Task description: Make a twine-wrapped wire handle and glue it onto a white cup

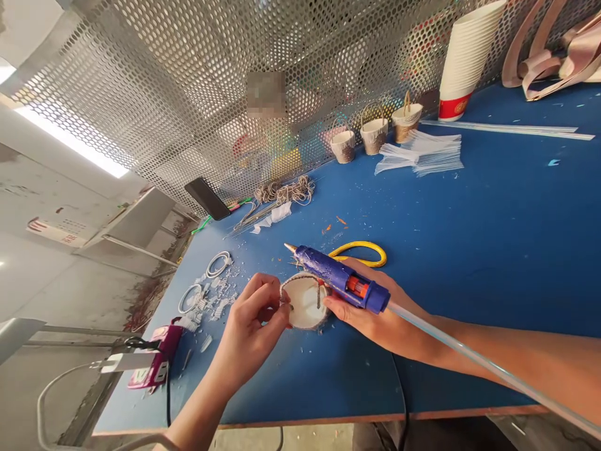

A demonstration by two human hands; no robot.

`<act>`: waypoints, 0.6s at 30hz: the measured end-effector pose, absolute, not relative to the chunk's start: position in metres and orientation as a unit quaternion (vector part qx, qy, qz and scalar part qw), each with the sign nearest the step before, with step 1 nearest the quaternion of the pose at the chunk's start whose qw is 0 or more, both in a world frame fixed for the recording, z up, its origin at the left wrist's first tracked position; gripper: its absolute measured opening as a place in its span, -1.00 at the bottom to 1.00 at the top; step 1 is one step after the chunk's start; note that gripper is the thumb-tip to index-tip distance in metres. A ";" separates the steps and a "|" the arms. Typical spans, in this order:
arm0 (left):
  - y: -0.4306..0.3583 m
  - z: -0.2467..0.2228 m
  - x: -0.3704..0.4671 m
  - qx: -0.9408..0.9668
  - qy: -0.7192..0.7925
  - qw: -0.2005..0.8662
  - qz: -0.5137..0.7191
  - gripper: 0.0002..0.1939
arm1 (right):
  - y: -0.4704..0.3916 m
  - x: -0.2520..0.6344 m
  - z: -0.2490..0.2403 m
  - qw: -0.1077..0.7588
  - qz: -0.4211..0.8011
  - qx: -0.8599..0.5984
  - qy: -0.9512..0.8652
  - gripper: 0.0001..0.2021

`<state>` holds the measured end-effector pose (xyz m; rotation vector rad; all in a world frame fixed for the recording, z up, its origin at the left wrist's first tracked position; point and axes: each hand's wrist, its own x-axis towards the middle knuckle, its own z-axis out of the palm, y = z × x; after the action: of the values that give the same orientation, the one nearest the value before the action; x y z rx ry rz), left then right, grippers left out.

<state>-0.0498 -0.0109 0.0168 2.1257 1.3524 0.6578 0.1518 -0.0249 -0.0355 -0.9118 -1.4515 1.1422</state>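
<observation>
A small white paper cup [303, 310] with a brown cord around its rim and arching over its mouth is between my hands. My left hand [257, 319] pinches the cord at the cup's left edge. In my right hand [370, 313] is a blue hot glue gun [328, 268], its nozzle pointing up and left above the cup; a long clear glue stick trails from its back over my forearm. The thumb of that hand also touches the cup's right rim. Yellow-handled scissors [381, 252] lie just behind the glue gun.
Three small baskets [374, 136], stacked paper cups [469, 56] and white strips [422, 153] stand or lie along the back. Cord bundles [286, 191] and a phone [207, 198] are at back left. White rings [218, 264], scraps and a purple power strip [159, 357] lie left.
</observation>
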 end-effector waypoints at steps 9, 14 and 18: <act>-0.010 0.016 -0.055 0.794 0.484 0.262 0.259 -0.85 | -0.028 0.156 -0.028 0.517 0.464 -0.396 -0.600 -0.87; -0.007 0.015 -0.057 0.777 0.489 0.297 0.262 -0.82 | -0.036 0.173 0.007 0.493 0.403 -0.427 -0.642 -0.91; -0.007 0.015 -0.057 0.771 0.489 0.313 0.261 -0.83 | -0.042 0.185 0.030 0.421 0.373 -0.436 -0.703 -0.90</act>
<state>-0.0566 -0.0072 0.0149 2.0341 1.2902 0.6880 0.1852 -0.0421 0.0296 -1.0935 -1.7603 0.9340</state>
